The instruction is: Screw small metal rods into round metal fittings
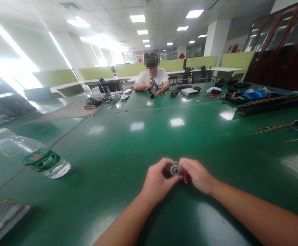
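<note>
A small round grey metal part (175, 170) with a ring-shaped end and a dark centre faces me, low over the green table. My left hand (154, 181) curves around its left side, thumb below and forefinger above, closed on it. Against its right side, the fingers of my right hand (197, 175) are bent and pressed together, closed at the part's edge. The fingertips partly cover the part, so its length and exact kind are hidden.
A water bottle (42, 159) stands at the left, beyond a dark flat object (4, 222). Across the green table (128, 147) sits a person (152, 77) holding a dark tool. Blue items (256, 94), a black rail (272, 106) and thin rods (272, 129) lie at the right.
</note>
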Action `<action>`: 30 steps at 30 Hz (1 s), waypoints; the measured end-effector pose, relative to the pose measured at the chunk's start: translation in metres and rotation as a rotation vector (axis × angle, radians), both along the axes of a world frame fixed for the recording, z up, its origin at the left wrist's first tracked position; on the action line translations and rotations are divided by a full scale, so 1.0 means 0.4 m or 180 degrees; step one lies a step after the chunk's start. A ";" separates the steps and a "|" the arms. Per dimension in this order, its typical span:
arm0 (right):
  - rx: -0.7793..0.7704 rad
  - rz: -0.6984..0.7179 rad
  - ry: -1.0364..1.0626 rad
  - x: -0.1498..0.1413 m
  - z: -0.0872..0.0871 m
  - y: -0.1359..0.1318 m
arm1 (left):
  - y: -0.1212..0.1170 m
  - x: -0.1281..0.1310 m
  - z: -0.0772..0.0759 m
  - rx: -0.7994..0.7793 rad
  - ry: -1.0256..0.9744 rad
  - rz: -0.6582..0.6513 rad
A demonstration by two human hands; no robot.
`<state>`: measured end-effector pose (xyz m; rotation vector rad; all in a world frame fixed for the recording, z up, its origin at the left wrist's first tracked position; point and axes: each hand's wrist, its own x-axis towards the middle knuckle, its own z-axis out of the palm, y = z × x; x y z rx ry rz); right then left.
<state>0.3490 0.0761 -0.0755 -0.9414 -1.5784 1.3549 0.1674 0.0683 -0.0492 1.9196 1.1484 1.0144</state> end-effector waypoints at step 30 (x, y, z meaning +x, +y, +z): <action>0.0157 -0.0815 0.0024 -0.011 -0.005 0.003 | 0.021 -0.021 -0.009 0.0542 0.0363 0.0291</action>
